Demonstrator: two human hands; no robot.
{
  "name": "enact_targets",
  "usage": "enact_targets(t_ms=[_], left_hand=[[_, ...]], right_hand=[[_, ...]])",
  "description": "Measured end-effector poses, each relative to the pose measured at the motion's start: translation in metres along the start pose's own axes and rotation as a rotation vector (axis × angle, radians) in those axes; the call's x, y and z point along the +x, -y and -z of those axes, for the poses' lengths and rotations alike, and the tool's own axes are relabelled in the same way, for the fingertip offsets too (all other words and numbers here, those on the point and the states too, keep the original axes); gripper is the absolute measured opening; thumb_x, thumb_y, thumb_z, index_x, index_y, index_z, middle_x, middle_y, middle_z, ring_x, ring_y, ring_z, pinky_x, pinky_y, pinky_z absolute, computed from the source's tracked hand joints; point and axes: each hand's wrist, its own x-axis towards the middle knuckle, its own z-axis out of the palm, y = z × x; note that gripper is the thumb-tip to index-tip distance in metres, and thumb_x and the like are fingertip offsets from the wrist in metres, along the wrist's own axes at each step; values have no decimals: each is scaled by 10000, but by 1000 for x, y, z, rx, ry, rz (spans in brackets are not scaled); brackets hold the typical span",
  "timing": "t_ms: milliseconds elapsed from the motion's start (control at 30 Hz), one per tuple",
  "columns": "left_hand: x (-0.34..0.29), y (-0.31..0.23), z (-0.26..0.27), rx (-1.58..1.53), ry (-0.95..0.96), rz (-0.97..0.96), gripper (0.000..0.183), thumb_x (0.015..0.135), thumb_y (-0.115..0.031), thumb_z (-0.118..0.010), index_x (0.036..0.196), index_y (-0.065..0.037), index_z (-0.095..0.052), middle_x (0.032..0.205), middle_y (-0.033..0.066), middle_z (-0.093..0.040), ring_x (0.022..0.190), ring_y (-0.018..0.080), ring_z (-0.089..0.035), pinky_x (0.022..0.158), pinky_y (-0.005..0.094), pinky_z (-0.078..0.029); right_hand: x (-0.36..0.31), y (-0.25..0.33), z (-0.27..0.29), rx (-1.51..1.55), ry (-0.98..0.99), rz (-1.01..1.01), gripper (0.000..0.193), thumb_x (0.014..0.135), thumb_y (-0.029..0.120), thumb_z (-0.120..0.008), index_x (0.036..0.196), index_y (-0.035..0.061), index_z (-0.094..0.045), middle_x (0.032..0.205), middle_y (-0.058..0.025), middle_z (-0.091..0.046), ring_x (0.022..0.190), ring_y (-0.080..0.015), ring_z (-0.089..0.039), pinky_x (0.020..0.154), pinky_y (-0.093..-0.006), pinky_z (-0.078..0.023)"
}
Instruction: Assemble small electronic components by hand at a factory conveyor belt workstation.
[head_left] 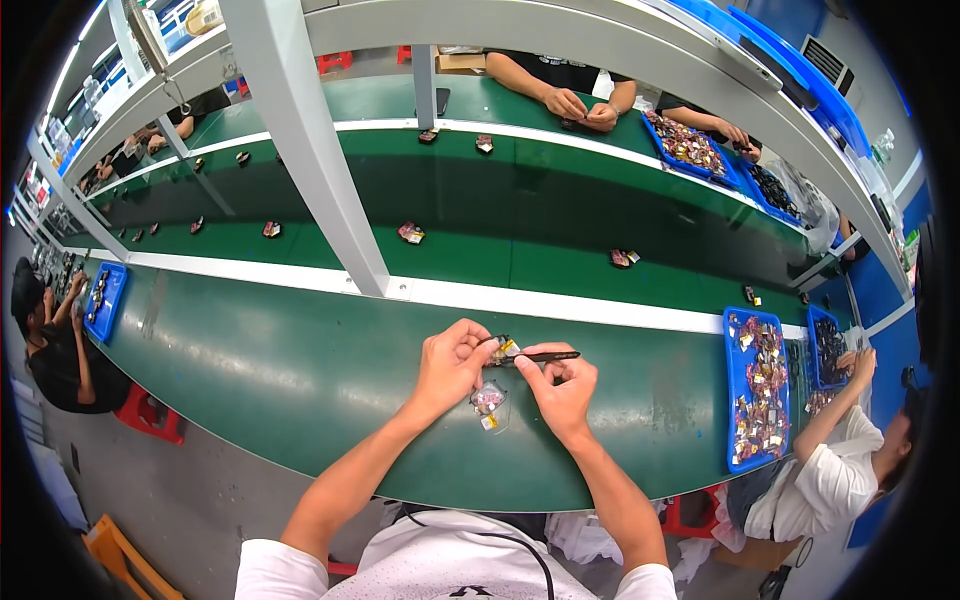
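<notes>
Over the green workbench (300,390), my left hand (450,362) pinches a small electronic part (506,350) that is dark with a yellow patch. My right hand (563,392) grips a slim black tool (556,355), pen-like in shape. Its working end meets the part at my left fingertips, where fingers hide the exact contact. Just below both hands, a second small part (487,399) with thin wires and a yellow label lies on the bench.
A blue tray (731,400) full of similar parts stands at the right, beside a co-worker (825,490). Beyond the white rail (460,294), several parts lie spaced along a dark green belt (530,200). A metal post (310,150) rises ahead. Other people sit far side and left.
</notes>
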Motion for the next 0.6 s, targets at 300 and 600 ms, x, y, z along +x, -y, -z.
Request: enact_targets(t_ms=[300, 600], left_hand=[[-2, -3, -2, -16, -16, -9, 129, 926, -36, -680, 983, 61, -616, 718, 72, -667, 478, 78, -577, 393, 231, -426], [-3, -1, -2, -57, 14, -49, 136, 916, -32, -687, 1000, 62, -637, 762, 78, -688, 510, 85, -595, 424, 237, -465]], right_hand=[[0, 2, -3, 16, -2, -48, 104, 822, 2, -792, 907, -13, -734, 674, 45, -625, 497, 26, -361, 446, -192, -256], [9, 5, 6, 350, 80, -325, 125, 875, -73, -704, 993, -89, -667, 915, -136, -719, 819, -159, -701, 753, -265, -581]])
